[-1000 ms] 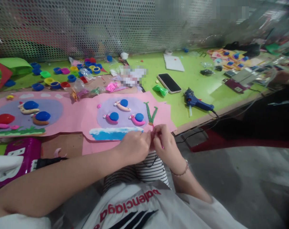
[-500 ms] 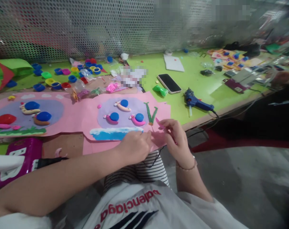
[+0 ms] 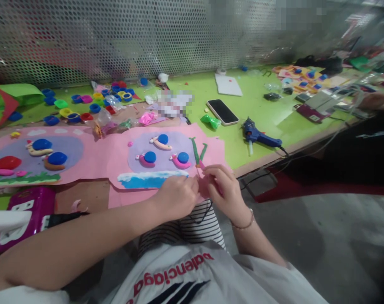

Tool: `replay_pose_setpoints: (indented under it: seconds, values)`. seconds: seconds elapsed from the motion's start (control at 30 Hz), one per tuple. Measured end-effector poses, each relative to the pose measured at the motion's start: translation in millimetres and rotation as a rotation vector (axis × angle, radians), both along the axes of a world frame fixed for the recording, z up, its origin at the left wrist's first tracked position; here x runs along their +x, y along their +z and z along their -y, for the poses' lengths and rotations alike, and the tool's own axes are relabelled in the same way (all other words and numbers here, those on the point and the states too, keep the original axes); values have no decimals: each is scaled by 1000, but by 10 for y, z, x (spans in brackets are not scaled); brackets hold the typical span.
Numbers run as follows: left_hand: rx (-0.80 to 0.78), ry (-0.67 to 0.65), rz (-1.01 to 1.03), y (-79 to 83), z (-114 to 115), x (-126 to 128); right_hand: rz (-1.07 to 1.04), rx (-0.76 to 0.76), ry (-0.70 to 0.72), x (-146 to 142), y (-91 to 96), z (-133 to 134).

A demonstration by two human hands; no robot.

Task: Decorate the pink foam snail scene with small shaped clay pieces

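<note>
A pink sheet (image 3: 98, 147) carries clay snails with blue shells, such as the pink snail (image 3: 181, 161), and a blue and white clay band (image 3: 141, 180). Two green clay strips (image 3: 195, 150) form a V near its right side. My right hand (image 3: 225, 192) grips a slim, pointed pink clay tool (image 3: 202, 165), its tip by the foot of the V. Close beside it, my left hand (image 3: 177, 196) rests at the sheet's lower edge with curled fingers. Whatever those fingers pinch is hidden.
A blue glue gun (image 3: 260, 137), a phone (image 3: 222, 111) and a green clay packet (image 3: 211, 121) lie to the right. Several small clay tubs (image 3: 74, 115) stand at the back left. A purple device (image 3: 36, 211) sits left of my forearm. Another person's hand (image 3: 374, 101) is far right.
My right hand has moved left, bringing the pink tool from the right of the green V to its foot, nearer my left hand. My left hand stays nearly in place.
</note>
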State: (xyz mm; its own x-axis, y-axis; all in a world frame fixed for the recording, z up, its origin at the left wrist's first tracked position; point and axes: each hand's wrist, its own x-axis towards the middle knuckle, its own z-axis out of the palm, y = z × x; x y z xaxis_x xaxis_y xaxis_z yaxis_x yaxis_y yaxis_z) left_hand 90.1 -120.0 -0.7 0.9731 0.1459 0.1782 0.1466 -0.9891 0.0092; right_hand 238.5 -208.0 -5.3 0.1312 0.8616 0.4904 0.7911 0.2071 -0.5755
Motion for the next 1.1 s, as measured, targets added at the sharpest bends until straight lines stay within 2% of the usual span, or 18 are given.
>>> replay_pose_setpoints:
  seconds: [0.13, 0.3, 0.67, 1.1]
  values:
    - [29, -50, -28, 16, 46, -35, 69, 3, 26, -142, -54, 8]
    - [86, -78, 4, 8, 121, -69, 77, -35, 54, -187, -81, -35]
    - [127, -102, 100, -2, 105, -54, 3, -194, -29, -221, -3, -78]
    - [114, -96, 109, -8, 102, -47, 77, -212, -67, -226, 46, -83]
